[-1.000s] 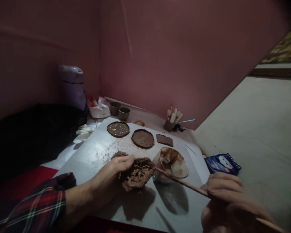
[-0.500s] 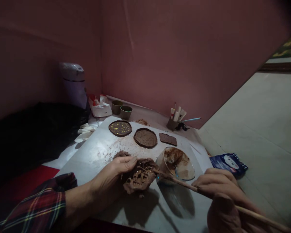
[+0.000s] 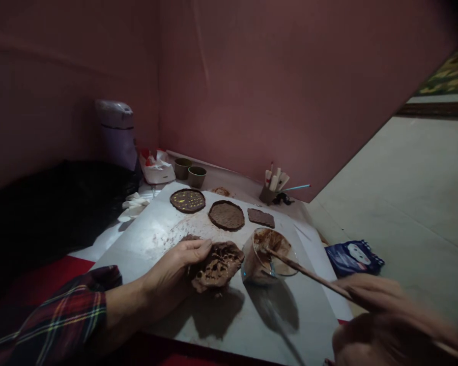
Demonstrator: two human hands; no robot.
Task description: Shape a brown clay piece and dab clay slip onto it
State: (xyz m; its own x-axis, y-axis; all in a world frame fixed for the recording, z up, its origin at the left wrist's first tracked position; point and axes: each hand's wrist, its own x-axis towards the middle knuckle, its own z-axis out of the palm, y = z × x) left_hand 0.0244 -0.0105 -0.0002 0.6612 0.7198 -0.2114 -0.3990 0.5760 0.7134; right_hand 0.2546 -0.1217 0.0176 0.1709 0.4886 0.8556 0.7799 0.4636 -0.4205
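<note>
Brown clay piece point(image 3: 217, 267) sits gripped in my left hand point(image 3: 171, 274) near the white sheet's point(image 3: 145, 239) front edge. My right hand point(image 3: 381, 300) clasps a stick point(image 3: 309, 274), tip in the glass bowl point(image 3: 269, 256); I'd load it lightly. Finished discs point(image 3: 226, 215) lie clear behind.

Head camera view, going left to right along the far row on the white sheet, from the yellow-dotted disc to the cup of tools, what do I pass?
Yellow-dotted clay disc → plain round clay disc → flat rectangular clay piece → cup of tools, which stands just off the sheet by the wall.
</note>
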